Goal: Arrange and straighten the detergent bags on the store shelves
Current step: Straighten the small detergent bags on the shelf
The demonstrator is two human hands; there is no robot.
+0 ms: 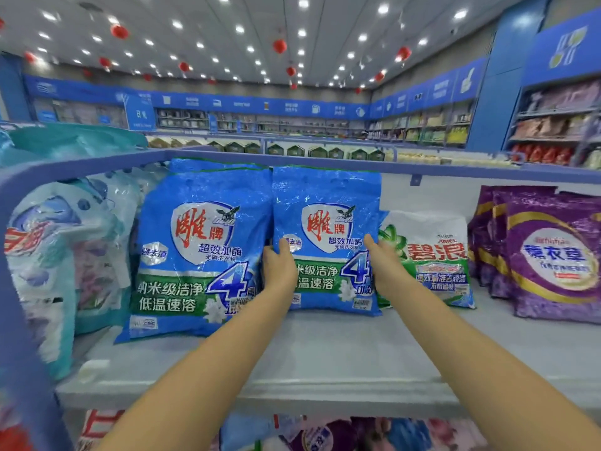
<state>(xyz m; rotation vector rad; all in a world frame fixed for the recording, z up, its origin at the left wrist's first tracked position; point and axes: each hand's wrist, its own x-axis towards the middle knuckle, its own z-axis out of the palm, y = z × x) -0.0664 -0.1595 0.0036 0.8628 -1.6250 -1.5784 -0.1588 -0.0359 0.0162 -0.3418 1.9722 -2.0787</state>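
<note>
Blue film, slick. Gripping the right blue bag (327,222) by both side edges, left hand (278,268) and right hand (383,266) curled round them, upright on the shelf (325,356). Could slip, or knock the green-and-white bag (432,255) just beside.

A blue bag (325,222) is held upright on the shelf (325,353). Its left edge is gripped by the left hand (278,268), and its right edge is gripped by the right hand (385,268). A second blue bag (195,249) is stood just beside it on the left. A green and white bag (432,255) is partly hidden behind the right hand. Purple bags (549,255) are lined up further right. Pale bags (48,255) are seen at the far left.
</note>
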